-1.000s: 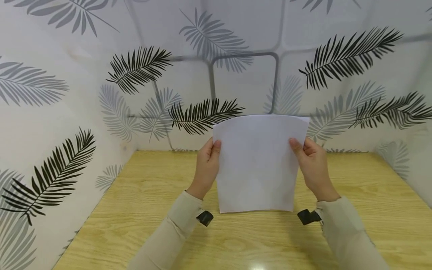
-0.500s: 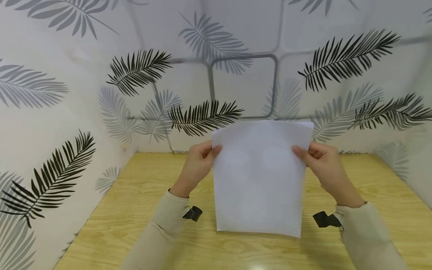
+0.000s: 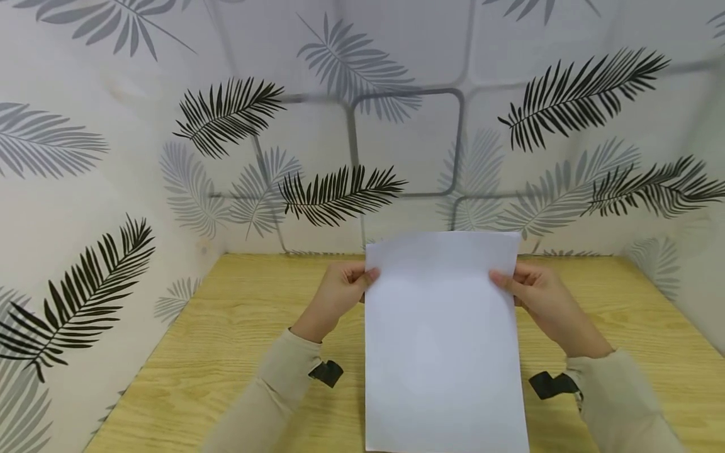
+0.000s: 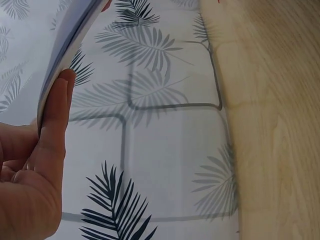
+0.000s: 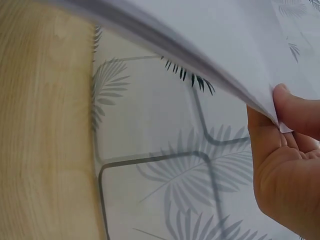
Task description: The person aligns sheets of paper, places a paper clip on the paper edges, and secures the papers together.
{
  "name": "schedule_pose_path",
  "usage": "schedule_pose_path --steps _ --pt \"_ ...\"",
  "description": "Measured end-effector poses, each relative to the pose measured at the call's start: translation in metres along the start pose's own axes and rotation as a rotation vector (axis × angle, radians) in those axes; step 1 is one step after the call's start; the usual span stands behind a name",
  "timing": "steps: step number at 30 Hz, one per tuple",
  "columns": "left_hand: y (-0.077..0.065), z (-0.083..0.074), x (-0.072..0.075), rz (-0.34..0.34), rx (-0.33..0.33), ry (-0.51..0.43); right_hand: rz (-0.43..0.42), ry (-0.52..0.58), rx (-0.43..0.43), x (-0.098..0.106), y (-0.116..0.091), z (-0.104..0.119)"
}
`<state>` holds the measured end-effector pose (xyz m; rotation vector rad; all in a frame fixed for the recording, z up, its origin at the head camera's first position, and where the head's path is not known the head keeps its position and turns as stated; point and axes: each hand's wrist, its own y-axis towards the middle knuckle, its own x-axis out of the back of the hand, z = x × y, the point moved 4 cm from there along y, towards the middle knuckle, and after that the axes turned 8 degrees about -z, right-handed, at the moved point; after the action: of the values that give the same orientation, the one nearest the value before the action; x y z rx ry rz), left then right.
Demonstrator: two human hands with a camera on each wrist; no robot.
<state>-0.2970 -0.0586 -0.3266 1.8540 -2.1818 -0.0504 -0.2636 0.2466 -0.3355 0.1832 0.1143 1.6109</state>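
White paper (image 3: pixel 442 352), a plain upright rectangle in the head view, hangs between both hands over the table; its lower end reaches the bottom of the frame. My left hand (image 3: pixel 337 296) pinches its left edge near the top, thumb in front and fingers behind. On the opposite edge, at about the same height, my right hand (image 3: pixel 544 302) pinches it the same way. In the right wrist view the paper (image 5: pixel 210 50) shows a thick edge, like several sheets together. The left wrist view shows the paper (image 4: pixel 62 55) edge-on between thumb and fingers.
A wood-grain table (image 3: pixel 226 352) spreads beneath the arms. Behind it rises a pale wall (image 3: pixel 408 145) with grey and black leaf prints, and similar covering stands at both sides. Black straps (image 3: pixel 327 373) sit at the wrists, by the beige sleeves (image 3: pixel 272 384).
Both hands have spread slightly and come lower with the paper. Its top edge has dropped below the wall's grey line, and its bottom edge has moved down towards the frame's lower border.
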Motion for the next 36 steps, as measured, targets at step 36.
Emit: schedule_pose_path --steps 36 --pt "-0.007 0.031 -0.016 -0.110 0.030 0.103 -0.300 -0.667 0.033 0.091 0.001 -0.034"
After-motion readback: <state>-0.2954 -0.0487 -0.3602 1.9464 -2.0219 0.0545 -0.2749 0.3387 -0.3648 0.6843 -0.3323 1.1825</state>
